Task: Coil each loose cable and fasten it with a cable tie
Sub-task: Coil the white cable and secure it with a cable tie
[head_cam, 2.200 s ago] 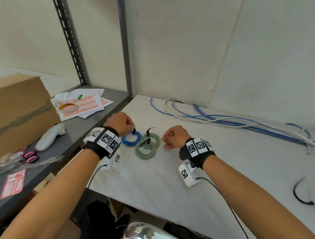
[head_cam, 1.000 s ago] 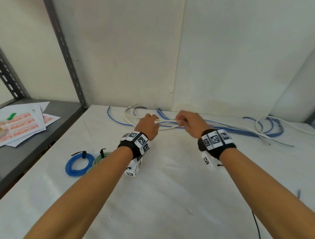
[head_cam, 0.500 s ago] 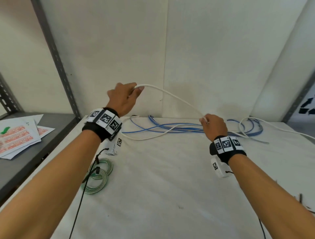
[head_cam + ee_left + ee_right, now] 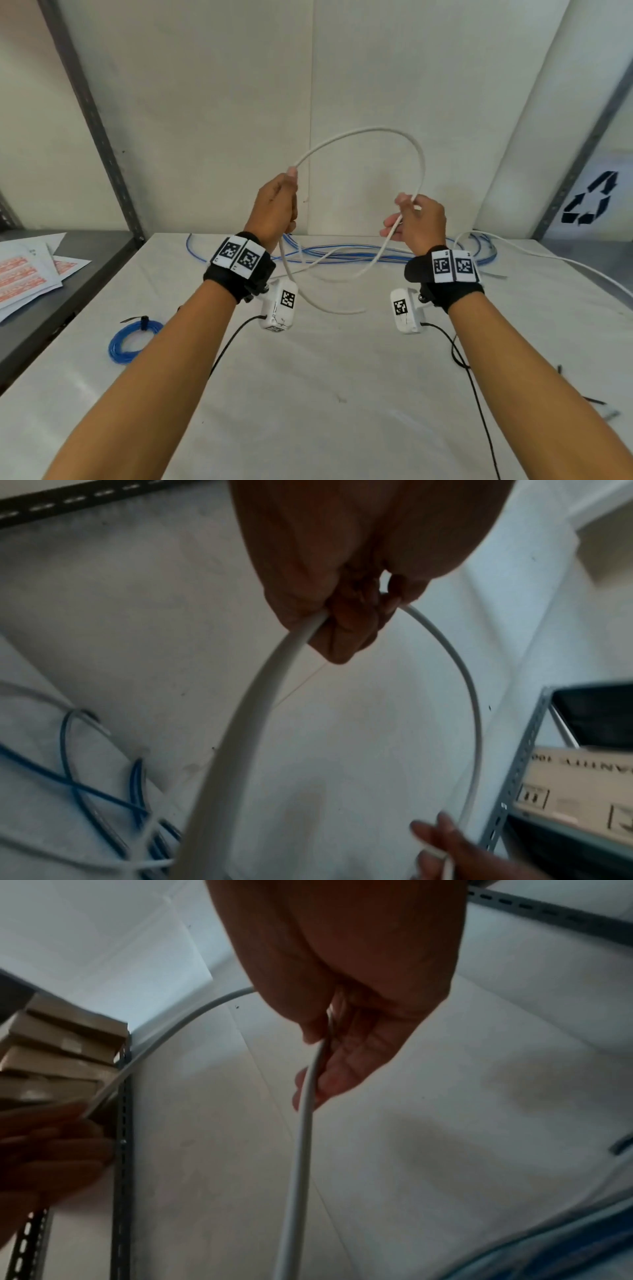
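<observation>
A white cable (image 4: pixel 359 132) arcs in the air between both raised hands, forming a loop above the table. My left hand (image 4: pixel 275 207) grips one part of it with curled fingers (image 4: pixel 346 623). My right hand (image 4: pixel 416 219) pinches the other side of the arc; the cable (image 4: pixel 303 1123) runs down past its fingers (image 4: pixel 342 1069). Slack from the white cable (image 4: pixel 329 305) hangs down to the table. Loose blue cables (image 4: pixel 342 255) lie along the back wall. A coiled blue cable (image 4: pixel 128 342) with a black tie lies at the left.
A white table (image 4: pixel 325 394) fills the foreground. A grey shelf (image 4: pixel 41 315) at the left holds printed sheets (image 4: pixel 27 274). Black cable ties (image 4: pixel 594 401) lie at the right edge. More white cable (image 4: pixel 548 257) trails off to the right. Metal uprights flank the wall.
Both hands have risen and come closer together, bending the white cable from a slanted straight run into a tall loop. The view has shifted so the blue coil shows again.
</observation>
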Demonstrator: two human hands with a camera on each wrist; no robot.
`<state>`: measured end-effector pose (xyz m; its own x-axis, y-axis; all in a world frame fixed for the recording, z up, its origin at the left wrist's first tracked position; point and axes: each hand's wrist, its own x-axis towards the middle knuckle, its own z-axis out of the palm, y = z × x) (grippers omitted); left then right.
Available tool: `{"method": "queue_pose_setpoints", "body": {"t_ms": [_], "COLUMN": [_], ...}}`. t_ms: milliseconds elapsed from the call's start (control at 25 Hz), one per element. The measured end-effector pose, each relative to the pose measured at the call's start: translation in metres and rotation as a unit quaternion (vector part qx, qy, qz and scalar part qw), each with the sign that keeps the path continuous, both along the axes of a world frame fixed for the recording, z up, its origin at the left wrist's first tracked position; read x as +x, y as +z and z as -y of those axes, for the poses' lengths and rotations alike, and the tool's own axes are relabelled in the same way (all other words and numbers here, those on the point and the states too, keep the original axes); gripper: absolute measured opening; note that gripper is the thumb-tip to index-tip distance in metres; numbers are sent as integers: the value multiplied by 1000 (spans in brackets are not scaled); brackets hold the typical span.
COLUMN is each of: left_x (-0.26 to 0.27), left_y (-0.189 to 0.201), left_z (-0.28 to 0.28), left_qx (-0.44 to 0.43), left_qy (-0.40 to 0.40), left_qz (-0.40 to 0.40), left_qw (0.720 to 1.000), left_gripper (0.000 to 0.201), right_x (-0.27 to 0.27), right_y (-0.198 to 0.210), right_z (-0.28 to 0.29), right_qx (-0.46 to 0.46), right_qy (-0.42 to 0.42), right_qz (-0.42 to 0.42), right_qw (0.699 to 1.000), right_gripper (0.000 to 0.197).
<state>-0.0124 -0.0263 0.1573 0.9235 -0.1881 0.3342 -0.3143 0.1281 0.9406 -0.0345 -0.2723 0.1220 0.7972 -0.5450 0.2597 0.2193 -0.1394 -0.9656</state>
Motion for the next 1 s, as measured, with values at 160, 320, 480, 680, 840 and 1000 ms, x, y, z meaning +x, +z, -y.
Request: {"method": "queue_pose_setpoints", "body": {"t_ms": [160, 320, 480, 680, 840, 1000], "left_x": [3, 13, 14, 7, -6, -9], "left_y": [6, 4, -5, -14, -21, -32], "left_z": [-6, -20, -24, -16, -8, -11], "left_qx": [-137, -232, -271, -234, -109, 2], "left_qy": [81, 175, 222, 154, 21, -68], "left_qz": [-100, -162, -180, -173, -136, -93], "left_qw": [982, 943, 919, 944, 984, 993], "left_gripper": [41, 38, 38, 40, 41, 40], "right_x": [-9, -36, -68, -65, -55, -51], "right_y": [-25, -26, -17, -24, -33, -41], "right_z": [1, -30, -80, -107, -95, -86], "right_qx": [-107, -125, 191, 166, -76, -228], "right_qy": [35, -59, 150, 106, 39, 38], "right_qz": [-115, -68, -41, 93, 107, 104], "right_qw": [987, 988, 969, 976, 991, 967], "right_gripper": [36, 44, 73, 23, 20, 24]}}
